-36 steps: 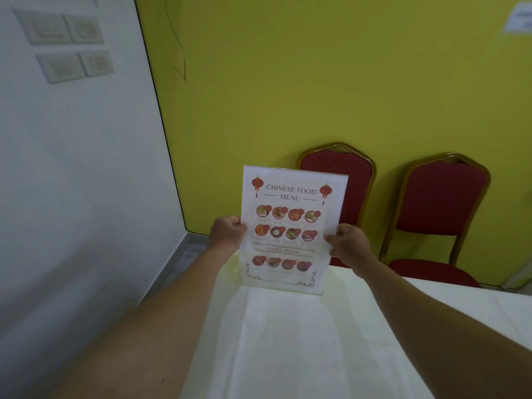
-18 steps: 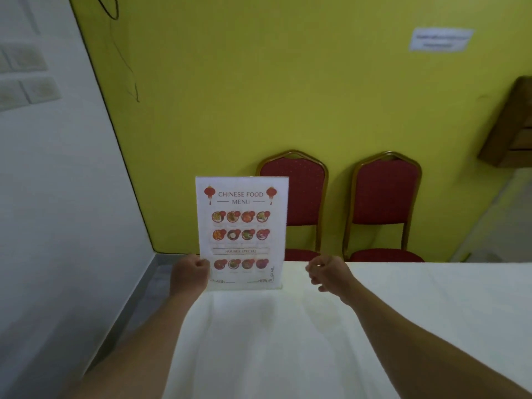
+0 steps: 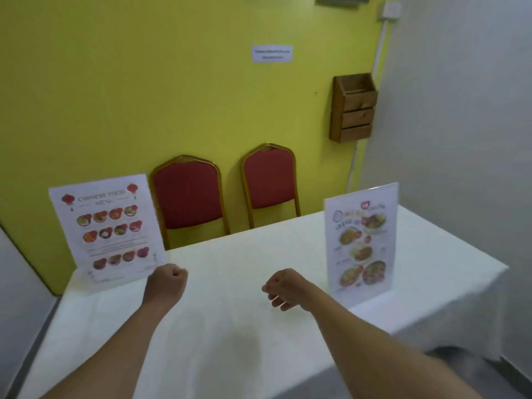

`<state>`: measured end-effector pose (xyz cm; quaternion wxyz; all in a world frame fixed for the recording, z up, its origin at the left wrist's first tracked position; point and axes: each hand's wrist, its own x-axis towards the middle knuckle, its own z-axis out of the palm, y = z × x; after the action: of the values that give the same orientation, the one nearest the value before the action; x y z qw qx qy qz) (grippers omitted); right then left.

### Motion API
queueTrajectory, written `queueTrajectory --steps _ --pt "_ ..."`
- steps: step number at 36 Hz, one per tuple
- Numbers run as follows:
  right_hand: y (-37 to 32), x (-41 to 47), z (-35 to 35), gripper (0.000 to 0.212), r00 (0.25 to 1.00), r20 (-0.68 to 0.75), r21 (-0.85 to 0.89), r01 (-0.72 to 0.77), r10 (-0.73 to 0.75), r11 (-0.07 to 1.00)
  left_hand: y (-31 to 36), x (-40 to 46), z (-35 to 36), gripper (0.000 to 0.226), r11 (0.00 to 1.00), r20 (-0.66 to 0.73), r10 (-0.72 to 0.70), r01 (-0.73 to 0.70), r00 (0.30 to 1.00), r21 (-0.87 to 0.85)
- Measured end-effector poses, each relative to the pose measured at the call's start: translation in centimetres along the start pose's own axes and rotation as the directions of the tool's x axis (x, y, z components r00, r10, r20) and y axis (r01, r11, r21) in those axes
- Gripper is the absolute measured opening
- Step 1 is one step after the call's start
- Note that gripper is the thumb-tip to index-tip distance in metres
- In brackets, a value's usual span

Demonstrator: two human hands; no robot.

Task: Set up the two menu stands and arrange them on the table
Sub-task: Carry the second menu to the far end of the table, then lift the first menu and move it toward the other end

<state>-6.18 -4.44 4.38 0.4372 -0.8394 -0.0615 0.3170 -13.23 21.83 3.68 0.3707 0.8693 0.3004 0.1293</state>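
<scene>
Two menu stands are upright on the white table (image 3: 230,326). The Chinese food menu stand (image 3: 106,228) is at the far left corner. A second menu stand (image 3: 363,240) with food photos is at the far right. My left hand (image 3: 167,283) is curled into a fist just right of the Chinese menu's base, holding nothing. My right hand (image 3: 283,287) is loosely closed over the table's middle, left of the second stand, and is also empty.
Two red chairs (image 3: 190,197) (image 3: 270,180) with gold frames stand behind the table against the yellow wall. A wooden wall holder (image 3: 353,108) hangs at the right. White walls close in on both sides; the table's right edge drops off near the second stand.
Both hands held the Chinese menu stand in the air, set it on the table's left corner and let go. My view has swung right, bringing the second stand into sight.
</scene>
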Motion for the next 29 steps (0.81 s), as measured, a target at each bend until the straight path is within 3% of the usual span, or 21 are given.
queueTrajectory --steps 12,24,29 --pt "12.8 -10.0 -11.9 0.013 0.986 -0.148 0.123 -0.058 0.076 0.991 11.2 -11.2 9.4 0.028 0.988 0.208 0.136 -0.118 0.969 -0.097" --pt "15.9 -10.6 -22.0 0.01 0.904 -0.421 0.257 0.039 0.075 0.966 17.3 -11.5 15.9 0.023 0.963 0.313 0.23 -0.168 0.922 -0.212" --pt "15.3 -8.2 -24.7 0.023 0.861 -0.503 0.268 0.072 0.076 0.961 18.4 -10.5 17.1 0.053 0.958 0.37 0.224 -0.133 0.902 -0.256"
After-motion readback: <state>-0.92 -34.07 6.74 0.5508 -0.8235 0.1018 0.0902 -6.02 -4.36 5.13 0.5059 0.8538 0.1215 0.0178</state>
